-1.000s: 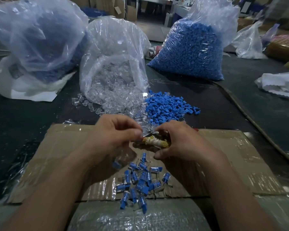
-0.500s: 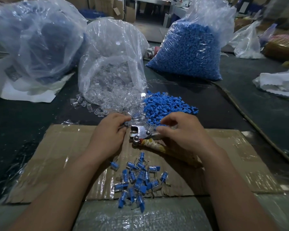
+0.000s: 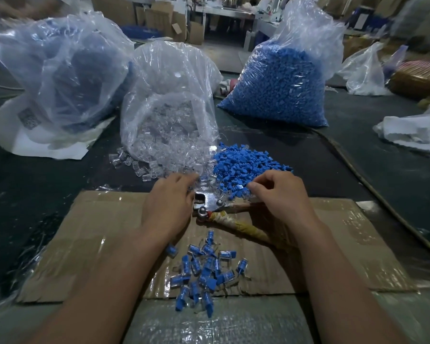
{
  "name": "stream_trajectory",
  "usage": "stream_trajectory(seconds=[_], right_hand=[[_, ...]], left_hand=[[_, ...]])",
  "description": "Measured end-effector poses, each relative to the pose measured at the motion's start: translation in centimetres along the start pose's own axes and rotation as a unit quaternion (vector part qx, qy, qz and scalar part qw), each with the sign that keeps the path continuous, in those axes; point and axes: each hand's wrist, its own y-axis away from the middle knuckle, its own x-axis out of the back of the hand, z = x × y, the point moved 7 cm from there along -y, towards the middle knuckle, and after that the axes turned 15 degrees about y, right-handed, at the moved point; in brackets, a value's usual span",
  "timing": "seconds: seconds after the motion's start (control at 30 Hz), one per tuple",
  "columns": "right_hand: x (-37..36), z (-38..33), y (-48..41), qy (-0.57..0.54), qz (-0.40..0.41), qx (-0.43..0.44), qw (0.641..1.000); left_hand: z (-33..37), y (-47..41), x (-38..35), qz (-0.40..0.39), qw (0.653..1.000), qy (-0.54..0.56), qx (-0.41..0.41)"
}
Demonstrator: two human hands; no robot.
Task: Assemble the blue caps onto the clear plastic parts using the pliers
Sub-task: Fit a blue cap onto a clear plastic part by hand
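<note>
Parted since earlier: left hand (image 3: 169, 202) at clear parts (image 3: 157, 167), grip blurred; right hand (image 3: 283, 197) seemingly pinching caps (image 3: 246, 165), over pliers (image 3: 210, 202).

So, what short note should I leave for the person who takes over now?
Left hand: at the clear parts, fingers blurred, grip unclear.
Right hand: fingers curled at the caps; pliers handles run under it, grip unclear.
The pliers head lies between the hands, over the cardboard.
Done: a small heap of capped parts on the cardboard.
Left: both loose piles are large.
</note>
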Motion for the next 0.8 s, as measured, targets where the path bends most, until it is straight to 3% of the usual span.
stream_trajectory(seconds=[0.27,0.57,0.8], right_hand=[[-0.4,0.1,0.0,0.006,-0.006,0.004,1.0],[-0.8,-0.1,0.2,-0.006,-0.023,-0.004,1.0],[-0.8,-0.1,0.1,0.003,-0.028,-0.004,1.0]], left_hand=[[-0.7,0.1,1.2,0.044,0.995,0.091,0.004],[-0.5,-0.2,0.0,-0.038,0.999,0.023,-0.001],[-0.9,-0.2,0.4,-0.015,0.997,0.077,0.01]])
